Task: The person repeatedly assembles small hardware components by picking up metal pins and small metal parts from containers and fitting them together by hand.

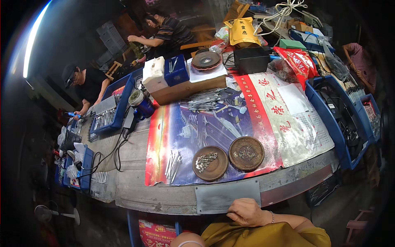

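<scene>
Resting curled at the surface [164, 197] edge, the right hand [247, 213] held nothing; the left hand was out of view. Two brown dishes [210, 163] of small metal parts sat just beyond; a careless reach could have tipped one, scattering parts.

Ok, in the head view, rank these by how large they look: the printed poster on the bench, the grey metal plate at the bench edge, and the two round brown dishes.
1. Printed poster, largest by far.
2. Grey metal plate.
3. The two round brown dishes, left dish and right dish, look alike in size; no ranking between them.
</scene>
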Demonstrator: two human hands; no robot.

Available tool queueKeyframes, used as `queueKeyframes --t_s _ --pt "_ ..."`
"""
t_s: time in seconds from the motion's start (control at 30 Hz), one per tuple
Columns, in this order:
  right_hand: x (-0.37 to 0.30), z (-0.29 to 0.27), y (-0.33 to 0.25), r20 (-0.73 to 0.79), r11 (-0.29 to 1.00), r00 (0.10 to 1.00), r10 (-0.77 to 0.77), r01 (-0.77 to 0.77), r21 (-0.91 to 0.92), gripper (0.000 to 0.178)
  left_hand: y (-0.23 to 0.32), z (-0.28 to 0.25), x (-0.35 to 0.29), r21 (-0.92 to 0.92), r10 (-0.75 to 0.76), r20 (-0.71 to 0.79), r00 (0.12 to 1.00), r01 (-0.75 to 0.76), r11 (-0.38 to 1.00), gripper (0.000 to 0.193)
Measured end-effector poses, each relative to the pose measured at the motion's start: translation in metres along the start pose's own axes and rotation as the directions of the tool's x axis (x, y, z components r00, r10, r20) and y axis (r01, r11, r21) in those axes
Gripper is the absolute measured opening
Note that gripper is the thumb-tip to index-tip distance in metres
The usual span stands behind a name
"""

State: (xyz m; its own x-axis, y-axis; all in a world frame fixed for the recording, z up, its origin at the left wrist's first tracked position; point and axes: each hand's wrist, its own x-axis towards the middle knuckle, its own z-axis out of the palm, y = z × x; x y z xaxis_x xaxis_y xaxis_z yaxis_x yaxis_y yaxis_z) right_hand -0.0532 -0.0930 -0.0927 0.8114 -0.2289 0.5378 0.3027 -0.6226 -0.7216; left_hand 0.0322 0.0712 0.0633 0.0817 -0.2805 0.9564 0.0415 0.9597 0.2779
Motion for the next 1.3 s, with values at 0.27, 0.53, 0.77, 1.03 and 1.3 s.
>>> queueKeyframes --t_s 0.27,0.53,0.77,1.03,1.3 --pt "0.002 -0.002 0.0 -0.005 1.0 1.0 0.002 -0.002 0.016 0.015 0.01 0.022 -0.025 -0.085 -0.007 -0.175 0.985 -0.008 0.996 0.039" --pt "0.0 0.001 0.0 0.009 1.0 1.0 0.001 -0.001 -0.001 0.015 -0.014 0.0 -0.057 -0.061 -0.047 -0.257 0.965 0.032 0.998 0.035" --pt "0.003 -0.001 0.001 0.028 1.0 1.0 -0.001 0.001 -0.004 0.015 -0.011 -0.03 -0.066 -0.039 -0.4 -0.627 0.668 0.486 0.873 0.036" --pt "0.004 0.002 -0.001 0.017 0.999 1.0 0.015 -0.014 -0.05 0.014 -0.002 -0.055 -0.108 -0.014 -0.352 -0.816 0.458 0.594 0.804 0.042" --pt "0.001 0.006 -0.003 0.002 0.998 1.0 0.001 -0.001 -0.071 0.014 -0.007 -0.054 -0.107 -0.067 -0.373 -0.81 0.453 0.56 0.826 0.042"
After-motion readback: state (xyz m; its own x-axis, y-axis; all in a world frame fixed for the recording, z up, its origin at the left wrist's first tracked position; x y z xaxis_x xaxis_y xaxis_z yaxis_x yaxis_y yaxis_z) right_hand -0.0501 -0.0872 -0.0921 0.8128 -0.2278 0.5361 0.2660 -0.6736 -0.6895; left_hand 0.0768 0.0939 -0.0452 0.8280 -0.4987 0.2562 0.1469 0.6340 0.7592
